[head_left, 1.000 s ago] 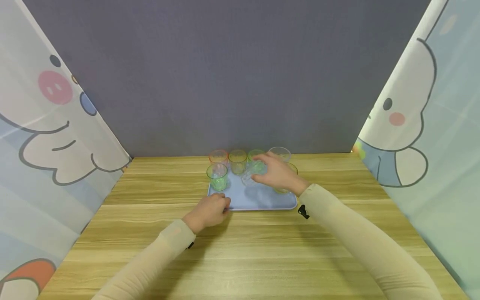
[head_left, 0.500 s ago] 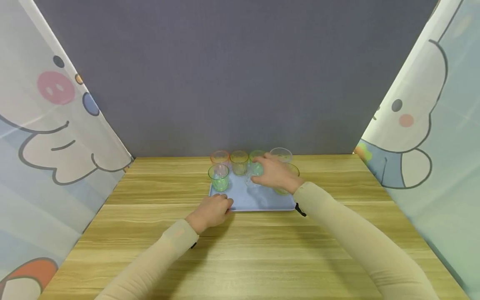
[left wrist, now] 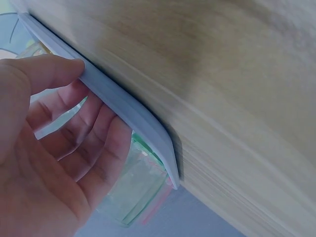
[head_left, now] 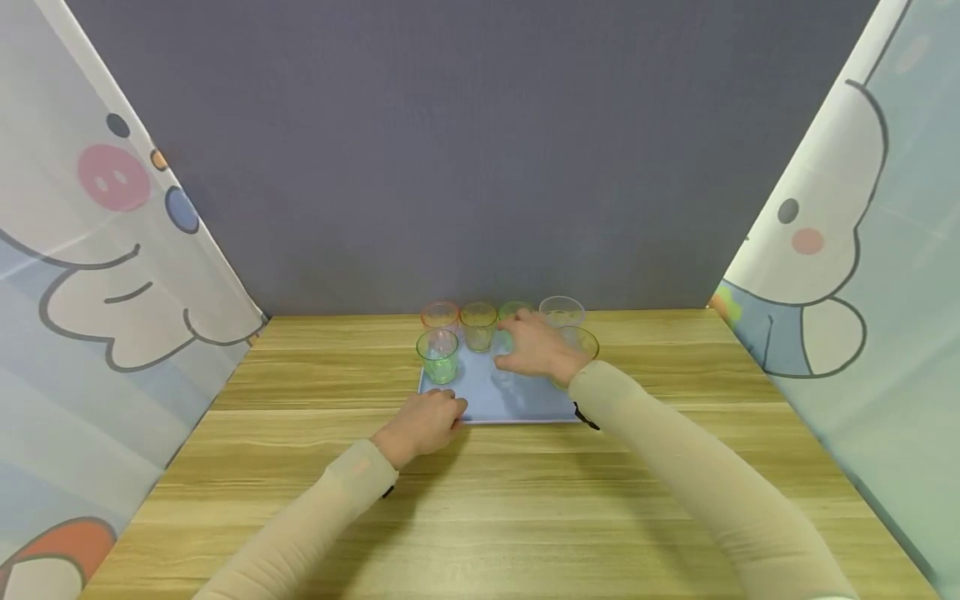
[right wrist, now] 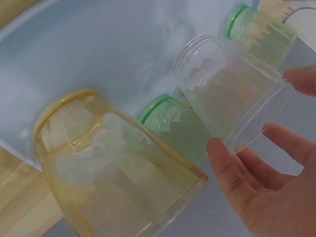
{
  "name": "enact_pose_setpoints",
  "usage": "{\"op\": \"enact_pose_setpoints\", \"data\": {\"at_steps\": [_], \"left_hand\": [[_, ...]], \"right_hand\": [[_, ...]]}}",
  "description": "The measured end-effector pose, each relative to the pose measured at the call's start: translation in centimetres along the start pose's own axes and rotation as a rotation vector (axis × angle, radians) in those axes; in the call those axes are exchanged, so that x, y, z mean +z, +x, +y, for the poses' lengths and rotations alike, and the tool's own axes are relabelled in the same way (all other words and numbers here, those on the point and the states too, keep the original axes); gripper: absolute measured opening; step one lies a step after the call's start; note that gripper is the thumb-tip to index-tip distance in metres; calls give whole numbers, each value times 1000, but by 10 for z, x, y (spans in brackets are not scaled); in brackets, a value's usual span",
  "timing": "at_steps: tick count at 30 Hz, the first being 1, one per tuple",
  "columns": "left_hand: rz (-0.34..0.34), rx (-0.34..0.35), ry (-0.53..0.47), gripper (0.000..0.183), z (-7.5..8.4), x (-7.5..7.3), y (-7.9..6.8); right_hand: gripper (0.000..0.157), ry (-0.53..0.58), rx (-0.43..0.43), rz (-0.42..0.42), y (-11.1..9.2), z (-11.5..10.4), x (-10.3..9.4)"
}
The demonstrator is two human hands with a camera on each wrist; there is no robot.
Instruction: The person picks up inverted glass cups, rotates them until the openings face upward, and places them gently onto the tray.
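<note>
In the head view my left hand (head_left: 426, 421) is at the near left edge of a pale blue tray (head_left: 517, 407). The left wrist view shows its thumb (left wrist: 61, 71) and fingers pinching the tray's rim (left wrist: 123, 106). Over the tray's middle, my right hand (head_left: 534, 346) holds a clear cup (right wrist: 224, 81) by its mouth, thumb on one side and fingers (right wrist: 224, 163) on the other. The cup's base is close over the tray. Beside it stand an amber cup (right wrist: 108, 163) and a green cup (right wrist: 173, 126); another green cup (right wrist: 259, 37) is farther off.
Along the tray's back stand a pink cup (head_left: 440, 315), an amber cup (head_left: 478, 329), a green cup (head_left: 514, 309) and a clear cup (head_left: 562, 310). A green cup (head_left: 439, 364) is at front left. A dark grey panel (head_left: 480, 167) rises behind the wooden table (head_left: 487, 508).
My right hand has shifted slightly left over the tray with the clear cup, which looks more upright than before. My left hand stays at the tray's edge.
</note>
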State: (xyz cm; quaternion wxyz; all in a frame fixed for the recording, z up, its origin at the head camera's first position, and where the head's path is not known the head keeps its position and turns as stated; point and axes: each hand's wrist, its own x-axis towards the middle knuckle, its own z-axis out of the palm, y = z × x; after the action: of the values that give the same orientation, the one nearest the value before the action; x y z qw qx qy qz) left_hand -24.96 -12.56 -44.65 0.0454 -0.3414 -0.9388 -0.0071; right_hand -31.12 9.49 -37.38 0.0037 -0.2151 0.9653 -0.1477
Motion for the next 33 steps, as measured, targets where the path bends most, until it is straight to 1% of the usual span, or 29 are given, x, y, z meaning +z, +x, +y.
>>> {"op": "enact_pose_setpoints", "data": {"at_steps": [9, 18, 24, 33], "left_hand": [[-8, -6, 8, 18, 1, 0, 0], [-22, -32, 10, 18, 1, 0, -2], [-9, -24, 11, 18, 0, 0, -2], [-13, -18, 10, 15, 1, -2, -2]], "right_hand": [[64, -30, 24, -22, 8, -2, 6], [65, -56, 36, -53, 12, -8, 12], [63, -89, 34, -40, 16, -9, 14], [61, -121, 52, -25, 20, -9, 19]]}}
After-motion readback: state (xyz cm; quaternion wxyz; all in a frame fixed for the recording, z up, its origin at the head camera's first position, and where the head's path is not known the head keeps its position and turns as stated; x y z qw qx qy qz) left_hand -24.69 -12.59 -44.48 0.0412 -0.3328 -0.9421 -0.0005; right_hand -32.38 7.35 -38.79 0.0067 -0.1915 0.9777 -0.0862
